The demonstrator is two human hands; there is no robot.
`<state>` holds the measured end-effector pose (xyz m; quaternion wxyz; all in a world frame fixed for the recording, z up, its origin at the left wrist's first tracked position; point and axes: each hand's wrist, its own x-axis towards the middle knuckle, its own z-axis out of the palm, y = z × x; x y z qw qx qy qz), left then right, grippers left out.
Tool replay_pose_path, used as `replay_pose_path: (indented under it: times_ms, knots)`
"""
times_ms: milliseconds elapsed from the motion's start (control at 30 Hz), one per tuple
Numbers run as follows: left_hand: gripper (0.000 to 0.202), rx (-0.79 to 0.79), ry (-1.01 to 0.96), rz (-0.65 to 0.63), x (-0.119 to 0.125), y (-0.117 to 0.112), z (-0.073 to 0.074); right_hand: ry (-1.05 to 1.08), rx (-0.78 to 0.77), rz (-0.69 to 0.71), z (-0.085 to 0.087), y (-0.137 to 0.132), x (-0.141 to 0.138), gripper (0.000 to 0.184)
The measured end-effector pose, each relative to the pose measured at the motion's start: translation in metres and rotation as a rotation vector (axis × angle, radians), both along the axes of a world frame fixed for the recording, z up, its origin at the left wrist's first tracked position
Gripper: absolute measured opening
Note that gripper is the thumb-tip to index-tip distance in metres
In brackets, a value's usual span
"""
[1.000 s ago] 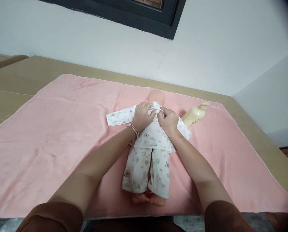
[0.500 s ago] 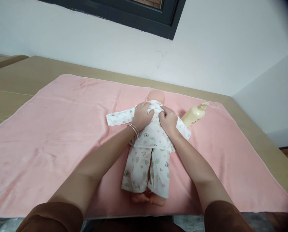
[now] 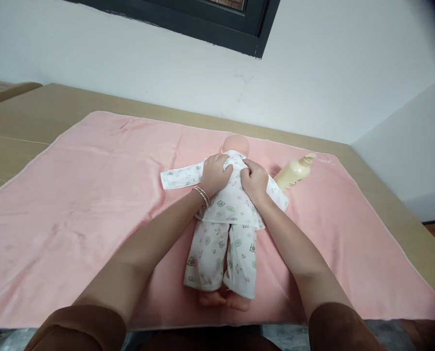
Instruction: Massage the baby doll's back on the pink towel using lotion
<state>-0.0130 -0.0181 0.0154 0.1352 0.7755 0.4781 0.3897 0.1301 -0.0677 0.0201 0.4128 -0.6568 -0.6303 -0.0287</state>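
Observation:
A baby doll (image 3: 235, 145) with a bald head lies on a pink blanket (image 3: 104, 204), its feet (image 3: 237, 301) towards me. It wears a white patterned shirt (image 3: 228, 207) and matching trousers (image 3: 206, 253). At the doll's left-hand shoulder, my left hand (image 3: 216, 174) is closed on the shirt, the thumb lying towards the chest. My right hand (image 3: 254, 178) grips the shirt by the other shoulder, with thumb and forefinger bent near the collar. What lies under my fingers is partly hidden. One shirt sleeve (image 3: 180, 177) stretches flat to the left.
A cream pump bottle (image 3: 293, 173) lies tilted just beyond the right sleeve. Under the blanket is a wooden table (image 3: 378, 195), with a white wall (image 3: 188, 78) behind it. A dark window frame (image 3: 232, 29) is above.

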Motion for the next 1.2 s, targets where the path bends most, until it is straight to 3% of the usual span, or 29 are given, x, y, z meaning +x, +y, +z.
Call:
replay_pose_path:
  times_ms: [1200]
  knots:
    - [0.044,0.005,0.021,-0.041,-0.0018,0.0026,-0.0026,-0.055,-0.009,0.038,-0.003,0.0005,0.0036,0.047]
